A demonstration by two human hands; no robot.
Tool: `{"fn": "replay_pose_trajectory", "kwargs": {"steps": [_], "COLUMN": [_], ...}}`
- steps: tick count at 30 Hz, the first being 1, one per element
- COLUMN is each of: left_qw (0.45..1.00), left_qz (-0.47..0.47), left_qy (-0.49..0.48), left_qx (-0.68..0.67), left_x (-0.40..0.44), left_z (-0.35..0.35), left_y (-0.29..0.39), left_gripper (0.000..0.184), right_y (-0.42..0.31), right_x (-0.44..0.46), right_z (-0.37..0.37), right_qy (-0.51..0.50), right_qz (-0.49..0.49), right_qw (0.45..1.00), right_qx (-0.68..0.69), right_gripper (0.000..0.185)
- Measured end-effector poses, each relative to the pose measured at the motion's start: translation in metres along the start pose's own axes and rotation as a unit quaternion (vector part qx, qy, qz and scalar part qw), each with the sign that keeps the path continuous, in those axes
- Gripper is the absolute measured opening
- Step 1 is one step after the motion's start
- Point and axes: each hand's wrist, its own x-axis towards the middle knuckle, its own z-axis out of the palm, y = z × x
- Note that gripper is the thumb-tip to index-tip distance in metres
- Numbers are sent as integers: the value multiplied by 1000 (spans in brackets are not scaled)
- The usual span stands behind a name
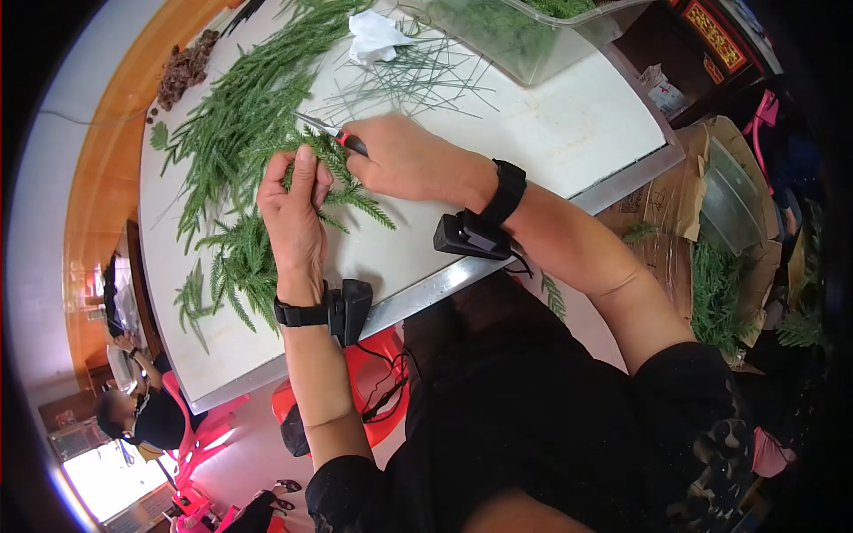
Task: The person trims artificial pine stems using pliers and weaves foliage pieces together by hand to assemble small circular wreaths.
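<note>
My left hand (295, 209) has its thumb and fingers pinched on a green artificial-looking sprig (364, 202), whose needled fronds spread out to the right behind the fingers. Close beside it, my right hand (404, 158) is closed round the red and black handle of a pair of snips (330, 130). The metal blades point to the upper left, over the greenery just above my left fingertips. Whether the blades touch a stem, I cannot tell. A long heap of green sprigs (253, 111) lies beneath and beyond my left hand.
Thin green stems (418, 82) lie scattered on the white table (569, 115), beside a crumpled white tissue (375, 37). A clear plastic bin (533, 67) with greenery stands at the back. Brown cones (185, 67) lie far left. A cardboard box (666, 200) holds more sprigs at right. Another person (160, 409) sits at left.
</note>
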Motion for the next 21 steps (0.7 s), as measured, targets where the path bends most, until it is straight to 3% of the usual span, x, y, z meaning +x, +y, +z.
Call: {"fn": "replay_pose_trajectory", "kwargs": {"steps": [16,19,21], "left_qw": [999,986,982], "left_qz": [-39,-111,-132], "left_qy": [-11,-80,-69], "left_qx": [-15,-93,-115], "left_x": [2,4,5], "left_z": [-5,-17,-18], "left_y": [-1,-1,-1], "left_gripper": [16,10,9], "right_y": [-3,4,2], "right_x": [-2,-2,-1], "right_z": [-5,-2,-7], "right_qy": [23,62,51], "right_qz": [-24,-51,-58], "right_qw": [994,982,984], "right_qx": [-101,-171,-159], "right_gripper": [23,17,18]}}
